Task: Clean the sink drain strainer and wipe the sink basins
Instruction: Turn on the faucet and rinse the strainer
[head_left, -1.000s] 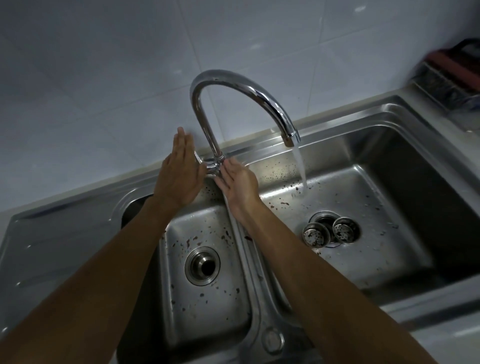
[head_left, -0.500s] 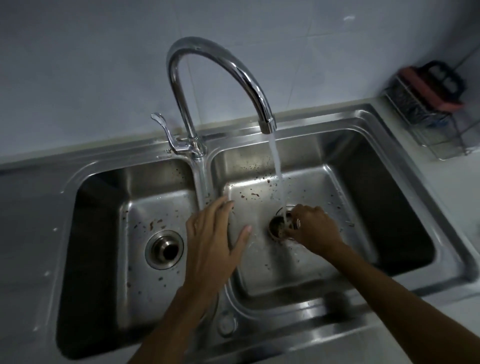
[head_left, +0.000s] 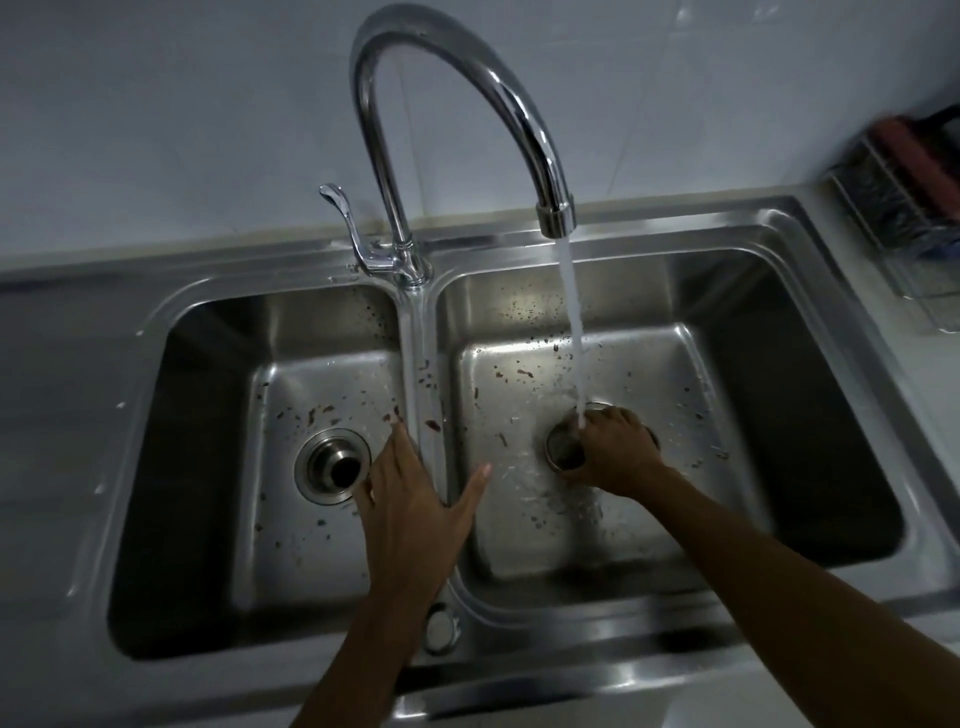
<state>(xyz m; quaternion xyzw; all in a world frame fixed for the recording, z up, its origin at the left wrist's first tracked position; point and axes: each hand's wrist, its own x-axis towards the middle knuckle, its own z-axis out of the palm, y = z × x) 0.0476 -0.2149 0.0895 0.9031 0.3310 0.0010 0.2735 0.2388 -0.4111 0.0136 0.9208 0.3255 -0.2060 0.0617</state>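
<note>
A steel double sink fills the head view, with dark food specks on both floors. In the right basin (head_left: 691, 499), my right hand (head_left: 615, 452) is closed over a round metal drain strainer (head_left: 563, 447) under the running water (head_left: 571, 332). My left hand (head_left: 415, 499) lies flat with fingers spread on the divider (head_left: 418, 364) between the basins, holding nothing. The left basin (head_left: 291, 519) has an open drain (head_left: 335, 466) with no strainer in it. The curved chrome faucet (head_left: 467, 88) points over the right basin.
The faucet lever (head_left: 345, 218) stands at the back, left of the spout base. A wire rack (head_left: 904, 218) with a red item sits on the counter at the far right. A small round cap (head_left: 440, 629) is on the front rim. White tiles cover the wall behind.
Both hands left the faucet base and came down into the sink. The right hand closed on the strainer at the right drain; the left settled on the divider. Water keeps running.
</note>
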